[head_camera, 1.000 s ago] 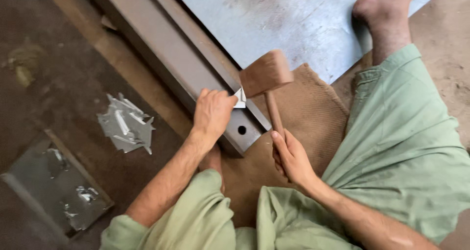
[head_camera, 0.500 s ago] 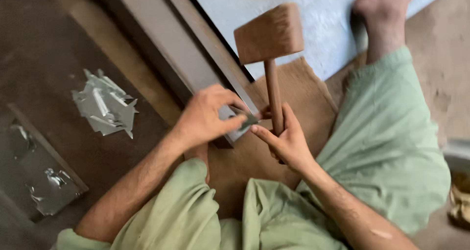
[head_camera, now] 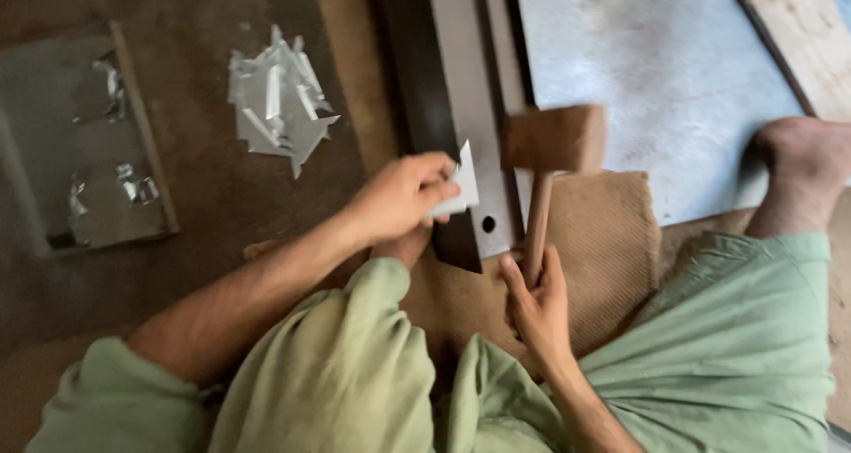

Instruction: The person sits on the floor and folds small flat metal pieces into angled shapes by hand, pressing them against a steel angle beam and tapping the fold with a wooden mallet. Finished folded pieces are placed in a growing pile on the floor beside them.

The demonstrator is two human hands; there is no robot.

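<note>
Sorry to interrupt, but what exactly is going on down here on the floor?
A person in green clothes sits on the floor working sheet metal. The left hand pinches a small metal piece against a long steel bar. The right hand grips the handle of a wooden mallet, whose head hangs just beside the piece. A pile of cut metal scraps lies to the left, and a large metal sheet lies beyond the bar, with a bare foot at its edge.

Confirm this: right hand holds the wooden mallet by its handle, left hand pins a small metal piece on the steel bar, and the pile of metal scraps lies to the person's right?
Not quite. In the head view the scraps lie to the person's left. The right hand holds the mallet by its handle, and the left hand pins the metal piece on the bar.
</note>
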